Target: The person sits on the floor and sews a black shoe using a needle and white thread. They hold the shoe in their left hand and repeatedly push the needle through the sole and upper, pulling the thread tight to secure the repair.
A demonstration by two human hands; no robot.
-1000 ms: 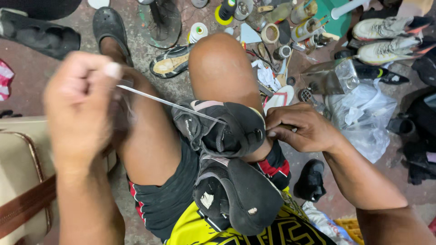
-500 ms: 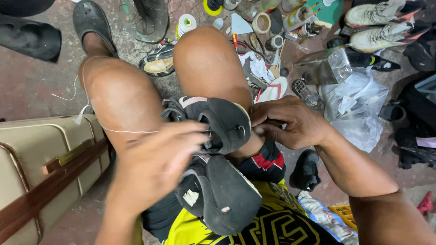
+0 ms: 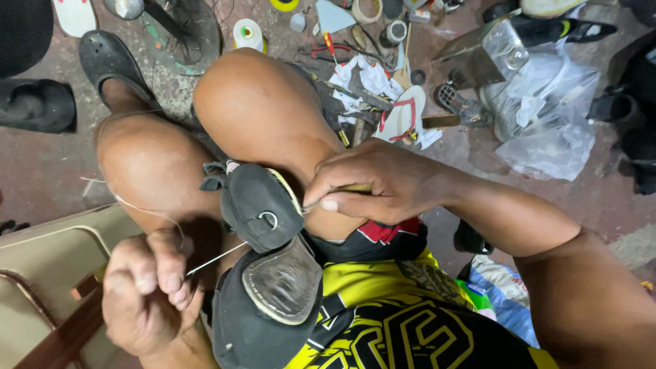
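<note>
Between the person's knees sits a black shoe point(image 3: 258, 205). The right hand point(image 3: 383, 181), grip closed on an awl point(image 3: 342, 191), probes its edge; the left hand point(image 3: 147, 290) pinches the thread point(image 3: 215, 258) taut. Steady, even tension would seat each stitch.

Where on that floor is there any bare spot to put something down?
Bare concrete shows at the left, between the black clog and the beige case, and at the right, below the crumpled clear plastic bag. The top middle is crowded: thread spools, tape rolls, red-handled pliers and paper scraps.
</note>
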